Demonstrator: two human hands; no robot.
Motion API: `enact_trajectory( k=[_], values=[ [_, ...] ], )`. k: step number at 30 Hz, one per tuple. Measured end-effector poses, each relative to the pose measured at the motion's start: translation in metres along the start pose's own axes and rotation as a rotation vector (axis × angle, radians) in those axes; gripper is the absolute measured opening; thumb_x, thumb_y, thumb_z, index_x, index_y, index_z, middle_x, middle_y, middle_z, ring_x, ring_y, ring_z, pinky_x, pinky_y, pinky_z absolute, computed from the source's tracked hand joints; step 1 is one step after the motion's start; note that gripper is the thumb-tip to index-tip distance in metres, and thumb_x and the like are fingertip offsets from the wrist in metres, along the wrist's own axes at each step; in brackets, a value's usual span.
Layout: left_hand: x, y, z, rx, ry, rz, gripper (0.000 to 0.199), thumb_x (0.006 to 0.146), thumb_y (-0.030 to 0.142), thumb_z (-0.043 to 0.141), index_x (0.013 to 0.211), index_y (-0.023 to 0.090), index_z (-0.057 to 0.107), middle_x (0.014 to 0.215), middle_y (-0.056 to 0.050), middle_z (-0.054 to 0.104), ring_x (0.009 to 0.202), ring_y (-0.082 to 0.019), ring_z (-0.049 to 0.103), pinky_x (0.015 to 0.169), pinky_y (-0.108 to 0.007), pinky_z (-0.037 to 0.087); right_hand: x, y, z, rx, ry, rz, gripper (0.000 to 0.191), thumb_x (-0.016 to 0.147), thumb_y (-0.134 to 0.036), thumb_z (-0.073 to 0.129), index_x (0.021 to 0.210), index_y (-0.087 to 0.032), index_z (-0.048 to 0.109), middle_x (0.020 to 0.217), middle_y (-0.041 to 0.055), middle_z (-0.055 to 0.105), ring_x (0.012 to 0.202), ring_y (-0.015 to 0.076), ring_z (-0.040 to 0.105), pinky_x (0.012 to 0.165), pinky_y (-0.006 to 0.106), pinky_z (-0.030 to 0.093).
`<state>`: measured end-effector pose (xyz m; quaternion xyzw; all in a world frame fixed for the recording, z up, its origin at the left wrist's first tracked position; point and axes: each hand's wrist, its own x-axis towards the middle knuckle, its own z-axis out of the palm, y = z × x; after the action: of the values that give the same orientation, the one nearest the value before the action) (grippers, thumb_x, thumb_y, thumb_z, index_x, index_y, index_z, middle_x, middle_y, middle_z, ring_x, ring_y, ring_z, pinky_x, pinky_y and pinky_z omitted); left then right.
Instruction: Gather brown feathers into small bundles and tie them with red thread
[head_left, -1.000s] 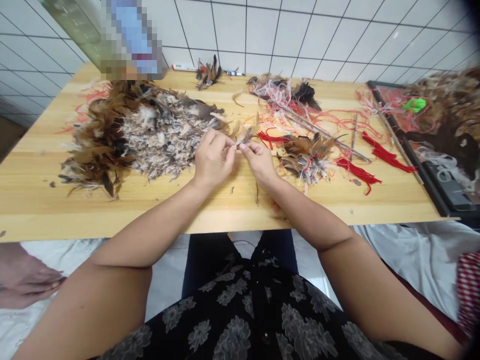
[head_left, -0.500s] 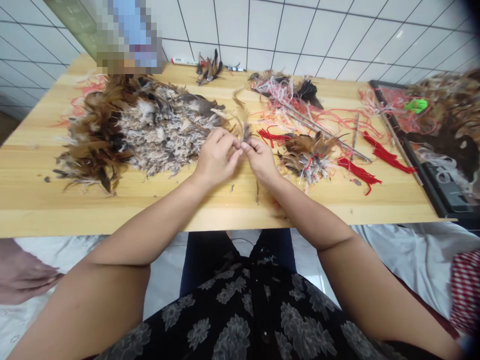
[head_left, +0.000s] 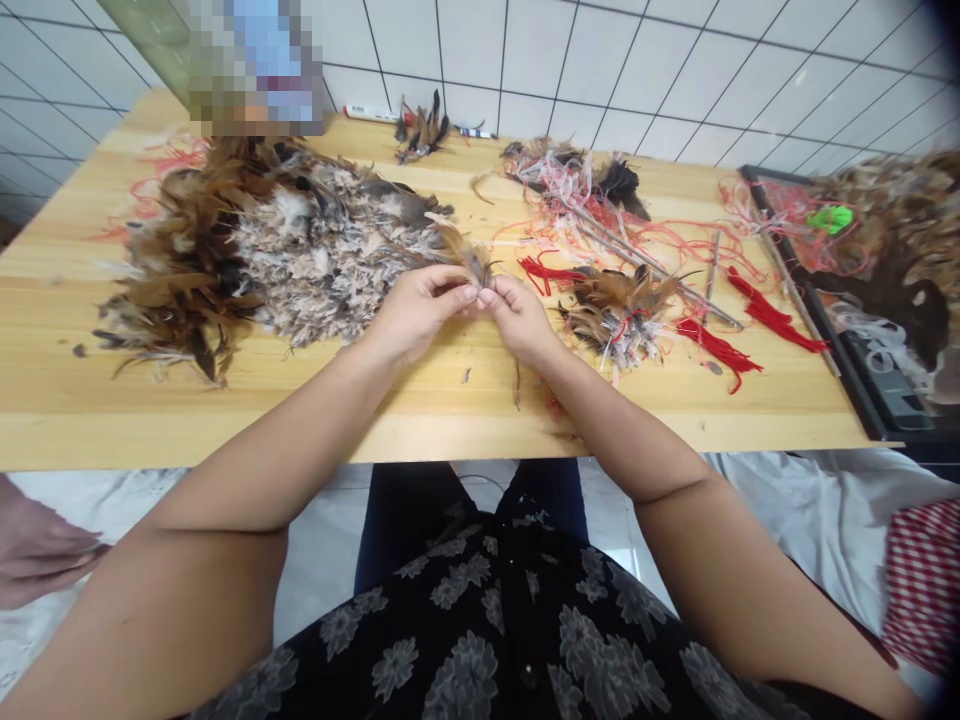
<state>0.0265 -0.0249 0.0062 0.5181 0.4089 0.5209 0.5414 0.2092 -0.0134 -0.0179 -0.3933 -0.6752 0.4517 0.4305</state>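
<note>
1. Head view: small feather tuft (head_left: 475, 264) pinched between fingertips of left hand (head_left: 426, 308) and right hand (head_left: 516, 312), its tips projecting beyond them.
2. Large feather pile (head_left: 322, 250) spread beside left hand; tied feather bundle (head_left: 621, 315) laid near right hand.

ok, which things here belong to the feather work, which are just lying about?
Looks part of it:
- small feathers pinched by left hand and right hand
- large feather pile
- bound feather bundle

Probably just lying about:
- red-and-white marker
- bright green item
- checked cloth

Can't tell: red strands
</note>
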Motion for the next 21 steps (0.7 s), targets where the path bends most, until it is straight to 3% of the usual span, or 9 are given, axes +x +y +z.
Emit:
enact_trajectory(
  k=[3, 5, 9, 13, 18, 21],
  values=[
    [0.0, -0.001, 0.0, -0.11, -0.013, -0.045, 0.038, 0.07, 0.032, 0.118, 0.076, 0.02, 0.082, 0.079, -0.003, 0.076, 0.073, -0.019, 0.069, 0.072, -0.029, 0.061, 0.0, -0.002, 0.004, 0.201, -0.046, 0.056, 0.074, 0.083, -0.097, 0.086, 0.078, -0.027, 0.063, 0.091, 0.0041, 0.074, 0.099, 0.0235, 0.069, 0.108, 0.042, 0.06],
    [0.002, -0.003, -0.001, -0.152, -0.024, -0.058, 0.042, 0.068, 0.031, 0.121, 0.075, 0.02, 0.081, 0.079, -0.003, 0.075, 0.072, -0.018, 0.069, 0.071, -0.028, 0.06, -0.001, -0.005, 0.006, 0.293, -0.054, 0.094, 0.082, 0.069, -0.105, 0.09, 0.077, -0.026, 0.068, 0.088, 0.0031, 0.076, 0.097, 0.0222, 0.07, 0.108, 0.04, 0.062],
    [0.004, -0.002, -0.004, -0.185, -0.025, -0.101, 0.046, 0.079, 0.023, 0.12, 0.072, 0.019, 0.074, 0.076, -0.002, 0.07, 0.068, -0.015, 0.063, 0.067, -0.028, 0.055, -0.002, -0.01, 0.007, 0.377, -0.052, 0.134, 0.079, 0.063, -0.099, 0.099, 0.078, -0.025, 0.075, 0.087, 0.0023, 0.079, 0.094, 0.0206, 0.073, 0.109, 0.039, 0.063],
    [0.005, 0.008, -0.006, -0.232, 0.022, -0.186, 0.039, 0.096, 0.017, 0.108, 0.078, 0.019, 0.074, 0.079, -0.002, 0.072, 0.072, -0.014, 0.061, 0.068, -0.029, 0.051, -0.002, -0.01, 0.006, 0.397, -0.04, 0.146, 0.077, 0.064, -0.094, 0.102, 0.087, -0.024, 0.079, 0.1, 0.0053, 0.086, 0.107, 0.0226, 0.078, 0.117, 0.041, 0.063],
    [0.005, 0.017, -0.006, -0.282, 0.04, -0.265, 0.044, 0.097, 0.019, 0.108, 0.077, 0.02, 0.069, 0.075, -0.001, 0.068, 0.073, -0.014, 0.058, 0.065, -0.028, 0.049, -0.002, -0.007, 0.006, 0.343, -0.009, 0.165, 0.062, 0.073, -0.073, 0.108, 0.088, -0.022, 0.076, 0.101, 0.0055, 0.083, 0.105, 0.022, 0.077, 0.108, 0.039, 0.064],
    [0.004, 0.017, -0.002, -0.275, 0.028, -0.289, 0.046, 0.107, 0.016, 0.101, 0.076, 0.018, 0.067, 0.075, 0.0, 0.065, 0.071, -0.012, 0.057, 0.065, -0.026, 0.049, -0.003, -0.005, 0.007, 0.337, 0.014, 0.166, 0.059, 0.077, -0.07, 0.107, 0.087, -0.023, 0.074, 0.097, 0.0034, 0.079, 0.098, 0.0202, 0.073, 0.103, 0.037, 0.062]
  ],
)
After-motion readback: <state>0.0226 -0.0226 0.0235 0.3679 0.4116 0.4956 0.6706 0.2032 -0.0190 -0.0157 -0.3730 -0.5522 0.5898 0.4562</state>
